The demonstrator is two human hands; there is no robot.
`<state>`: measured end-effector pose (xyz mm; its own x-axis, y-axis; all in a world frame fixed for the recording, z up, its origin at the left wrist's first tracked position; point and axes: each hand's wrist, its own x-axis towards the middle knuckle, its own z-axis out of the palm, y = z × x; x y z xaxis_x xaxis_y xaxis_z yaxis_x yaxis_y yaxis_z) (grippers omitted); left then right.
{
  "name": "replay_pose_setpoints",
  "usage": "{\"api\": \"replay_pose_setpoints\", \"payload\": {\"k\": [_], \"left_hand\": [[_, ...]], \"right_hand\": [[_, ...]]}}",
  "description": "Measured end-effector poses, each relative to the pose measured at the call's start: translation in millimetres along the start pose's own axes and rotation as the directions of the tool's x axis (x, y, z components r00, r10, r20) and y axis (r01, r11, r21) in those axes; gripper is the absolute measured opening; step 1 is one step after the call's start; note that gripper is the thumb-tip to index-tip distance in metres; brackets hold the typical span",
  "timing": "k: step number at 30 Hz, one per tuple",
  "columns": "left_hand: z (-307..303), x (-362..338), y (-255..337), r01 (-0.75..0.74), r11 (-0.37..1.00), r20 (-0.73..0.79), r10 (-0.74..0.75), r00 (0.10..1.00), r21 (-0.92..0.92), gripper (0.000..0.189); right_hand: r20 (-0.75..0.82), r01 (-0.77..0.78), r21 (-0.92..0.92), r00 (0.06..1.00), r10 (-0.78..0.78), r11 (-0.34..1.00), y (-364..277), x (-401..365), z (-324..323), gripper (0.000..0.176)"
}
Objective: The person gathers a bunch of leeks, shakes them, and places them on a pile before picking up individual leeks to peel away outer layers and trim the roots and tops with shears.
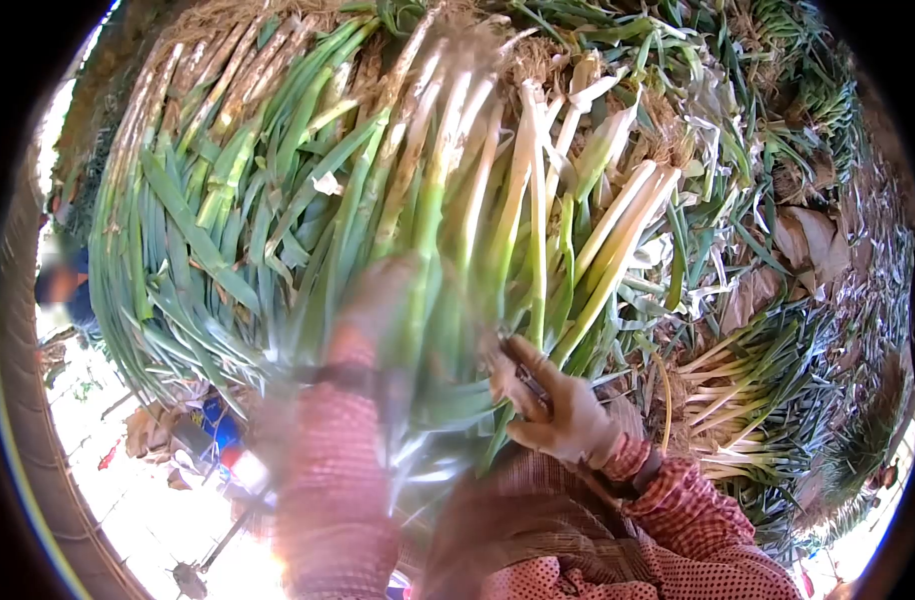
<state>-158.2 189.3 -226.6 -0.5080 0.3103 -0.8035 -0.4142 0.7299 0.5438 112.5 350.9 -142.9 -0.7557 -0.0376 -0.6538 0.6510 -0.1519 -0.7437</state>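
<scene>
A wide heap of large green onions (218, 190) with white stalks and long green leaves lies in front of me, roots toward the far side. My left hand (380, 290), smeared by motion, reaches over the stalks at the middle of the heap, and its fingers do not show clearly. Closer to my body, my gloved right hand (558, 405) is closed around a small dark metal tool (526, 375), its tip by the green leaves. Just beyond that hand, several thick white stalks (618, 250) slant up to the right.
On the right lies a smaller bundle of green onions (733, 400) with pale stalks. Dry brown leaf scraps (813, 240) and trimmed greens cover the ground beyond it. At the lower left, a blue item (218, 425) sits among litter on brightly lit ground.
</scene>
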Motion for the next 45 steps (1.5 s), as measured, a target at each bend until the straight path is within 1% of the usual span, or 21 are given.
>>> {"api": "replay_pose_setpoints", "payload": {"k": [1,4,6,8,9,12,13,17,18,20,21,22,24,25,27,30,31,35,40,44,45], "left_hand": [[0.2,26.8,-29.8,0.047,0.998,-0.045,-0.045,0.998,0.049,0.065],[23.4,-5.9,-5.9,-0.075,0.995,-0.021,0.077,0.997,0.062,0.061],[30.8,6.8,-20.9,-0.135,0.991,-0.199,0.137,0.97,0.023,0.055],[44.6,-9.5,-5.3,-0.141,0.981,-0.128,0.125,0.984,-0.13,0.049],[47.4,-3.1,-12.2,-0.15,0.989,-0.189,0.146,0.971,-0.007,0.043],[47.4,-2.4,-6.9,-0.223,0.961,-0.216,0.256,0.942,0.164,0.039],[47.0,-6.8,-4.0,-0.167,0.959,-0.203,0.214,0.956,0.229,0.036],[48.3,1.7,-28.5,-0.306,0.914,-0.256,0.373,0.892,0.267,0.032],[47.0,3.1,-33.1,-0.301,0.907,-0.262,0.379,0.887,0.295,0.032],[44.8,2.6,-37.6,-0.288,0.891,-0.271,0.391,0.88,0.35,0.031],[44.8,-5.5,-27.5,-0.218,0.895,-0.267,0.337,0.903,0.39,0.028],[44.7,-7.9,-26.0,-0.229,0.893,-0.258,0.343,0.903,0.387,0.029],[44.5,-14.2,-29.1,-0.247,0.893,-0.242,0.352,0.904,0.376,0.031],[43.7,-14.9,-35.2,-0.287,0.891,-0.223,0.378,0.899,0.352,0.034],[41.1,-17.1,-44.5,-0.367,0.879,-0.187,0.433,0.882,0.304,0.038],[33.8,-35.6,-51.7,-0.22,0.885,-0.147,0.302,0.942,0.41,0.043],[33.7,-40.3,-56.4,-0.273,0.857,-0.129,0.36,0.924,0.436,0.042],[36.5,-42.8,-61.5,-0.294,0.871,-0.117,0.365,0.924,0.395,0.04],[38.7,-40.2,-63.0,-0.27,0.822,-0.116,0.373,0.92,0.501,0.038],[45.5,-47.5,-52.2,-0.256,0.777,-0.13,0.396,0.909,0.574,0.036],[47.6,-49.2,-51.3,-0.235,0.756,-0.128,0.387,0.913,0.611,0.036]], "right_hand": [[-0.063,0.064,-0.006,0.996,-0.064,0.998,8.9,2.8,7.2,0.098],[-0.139,0.163,-0.035,0.976,-0.167,0.986,30.3,10.3,20.1,0.097],[-0.142,0.16,0.03,0.978,-0.154,0.987,32.2,16.9,27.0,0.096],[-0.15,0.139,0.085,0.981,-0.125,0.987,26.9,25.7,24.8,0.095],[-0.156,0.14,0.076,0.98,-0.127,0.987,23.6,26.9,23.8,0.095],[-0.138,0.153,0.043,0.98,-0.146,0.987,24.4,23.5,27.0,0.094],[-0.14,0.152,0.048,0.98,-0.144,0.987,25.4,24.1,28.5,0.094],[-0.238,0.103,0.068,0.968,-0.084,0.992,6.5,62.8,13.2,0.095],[-0.256,0.089,0.049,0.964,-0.074,0.995,-0.8,77.5,5.7,0.095],[-0.351,0.301,0.081,0.901,-0.255,0.95,31.5,135.3,1.3,0.093],[-0.382,0.305,0.075,0.888,-0.255,0.949,29.2,151.5,-6.0,0.093],[-0.413,0.309,0.068,0.874,-0.255,0.949,26.8,167.6,-13.2,0.093],[-0.436,0.114,0.032,0.896,-0.088,0.993,-17.3,168.0,-37.1,0.092],[-0.402,0.084,0.079,0.914,-0.046,0.993,-37.2,161.6,-46.4,0.092],[-0.382,0.113,0.139,0.923,-0.052,0.984,-42.9,152.6,-46.8,0.092],[-0.394,0.171,0.094,0.911,-0.121,0.981,-25.9,125.6,-37.0,0.092],[-0.391,0.207,0.053,0.905,-0.17,0.977,-17.7,113.0,-35.3,0.092],[-0.419,0.236,0.072,0.889,-0.186,0.969,-2.7,123.8,-34.2,0.092],[-0.411,0.161,0.099,0.906,-0.107,0.982,-27.9,159.8,-49.0,0.095],[-0.531,0.076,0.187,0.846,0.036,0.979,-43.2,162.8,-57.6,0.094],[-0.52,0.168,0.177,0.852,-0.053,0.97,-39.8,161.4,-56.9,0.094]]}}
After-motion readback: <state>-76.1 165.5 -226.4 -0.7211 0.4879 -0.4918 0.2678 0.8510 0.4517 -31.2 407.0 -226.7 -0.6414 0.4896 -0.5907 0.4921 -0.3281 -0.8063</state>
